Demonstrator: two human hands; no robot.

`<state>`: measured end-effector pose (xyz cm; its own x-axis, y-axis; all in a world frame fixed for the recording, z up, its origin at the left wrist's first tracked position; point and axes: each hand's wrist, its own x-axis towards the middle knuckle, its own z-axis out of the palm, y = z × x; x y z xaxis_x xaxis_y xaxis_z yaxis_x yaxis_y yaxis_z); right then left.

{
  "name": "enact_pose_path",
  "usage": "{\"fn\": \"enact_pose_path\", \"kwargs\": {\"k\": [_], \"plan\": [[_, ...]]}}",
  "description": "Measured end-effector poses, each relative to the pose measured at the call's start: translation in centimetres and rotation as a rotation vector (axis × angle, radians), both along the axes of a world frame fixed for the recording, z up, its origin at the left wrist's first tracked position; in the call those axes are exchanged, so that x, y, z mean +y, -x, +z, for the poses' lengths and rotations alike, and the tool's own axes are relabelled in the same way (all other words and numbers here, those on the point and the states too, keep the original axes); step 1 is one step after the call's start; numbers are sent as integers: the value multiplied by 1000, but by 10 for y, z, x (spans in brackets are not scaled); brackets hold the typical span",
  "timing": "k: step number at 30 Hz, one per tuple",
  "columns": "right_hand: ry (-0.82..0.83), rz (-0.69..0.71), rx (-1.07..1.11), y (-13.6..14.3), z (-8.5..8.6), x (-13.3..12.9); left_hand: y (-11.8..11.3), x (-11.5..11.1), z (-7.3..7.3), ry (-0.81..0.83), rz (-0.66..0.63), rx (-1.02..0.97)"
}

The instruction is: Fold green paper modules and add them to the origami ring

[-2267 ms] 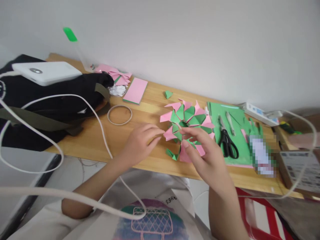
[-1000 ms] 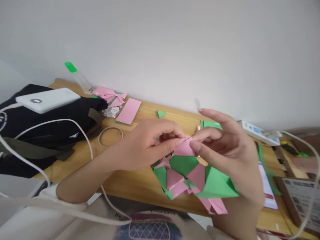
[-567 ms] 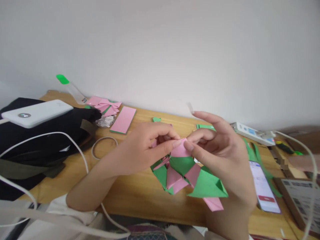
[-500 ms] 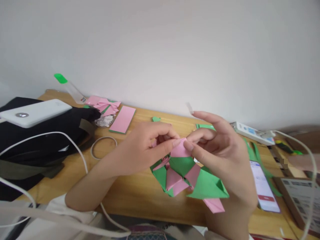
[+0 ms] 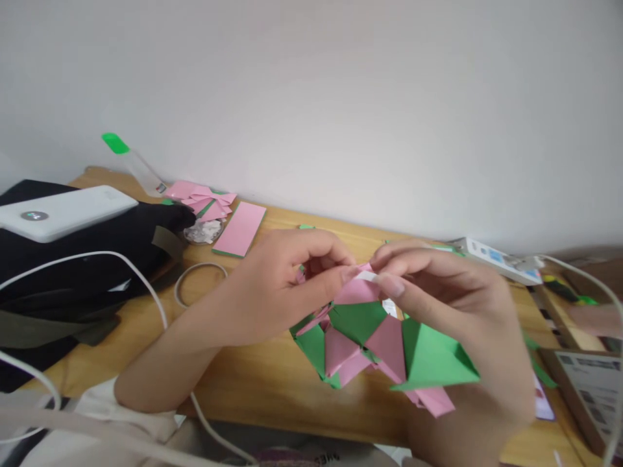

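Above desk [image 5: 253,379], paper flower [image 5: 370,344] between hands

Light wooden table [image 5: 253,363], back edge against white wall. Left end: black fabric bag [image 5: 87,259]. Near back edge: flat pink paper rectangle [image 5: 240,227], pile of folded pink paper pieces [image 5: 199,196], loose white cable ring [image 5: 197,282] just beside bag. Right end: white power strip [image 5: 496,258].

A home craft corner — not a workshop.
Wooden counter [image 5: 253,370] against a plain wall, black bag [image 5: 73,272], power bank [image 5: 63,211], folded paper pieces [image 5: 199,198] — everyday clutter.
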<state>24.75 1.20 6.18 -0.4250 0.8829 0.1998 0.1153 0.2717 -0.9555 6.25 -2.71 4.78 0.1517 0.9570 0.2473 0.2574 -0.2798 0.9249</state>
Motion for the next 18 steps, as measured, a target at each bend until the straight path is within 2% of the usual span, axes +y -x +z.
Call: {"fn": "enact_pose_path", "kwargs": {"k": [18], "plan": [[159,-63,47,3,-10,0,-1,0,-5,-54,43,69]]}}
